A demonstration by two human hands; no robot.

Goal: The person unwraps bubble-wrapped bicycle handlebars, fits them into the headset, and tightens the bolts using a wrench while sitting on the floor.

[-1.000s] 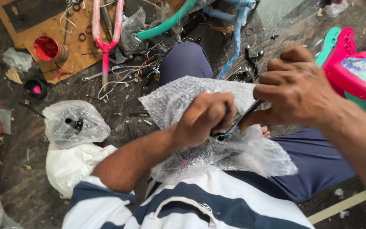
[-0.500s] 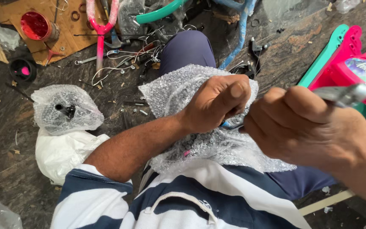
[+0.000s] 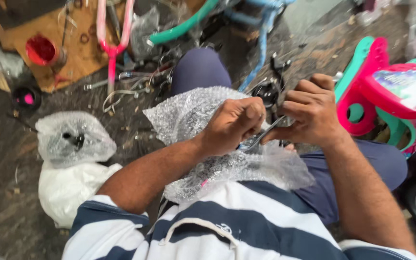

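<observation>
Bubble-wrapped bundle (image 3: pixel 203 115) on lap, left fingers (image 3: pixel 246 118) clenched on it, right fingers (image 3: pixel 297 103) pinching metal tool (image 3: pixel 261 137).

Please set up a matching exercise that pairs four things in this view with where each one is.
Things:
1. bubble-wrapped part
2. red paint pot
3. pink and teal child seat
4. small bubble-wrap bundle

Places:
A. on the brown board at the upper left
B. on the person's lap, gripped by the left hand
C. at the right edge, beyond the right hand
D. on the ground, atop a white bag

Pairs: 1-B, 2-A, 3-C, 4-D
</observation>
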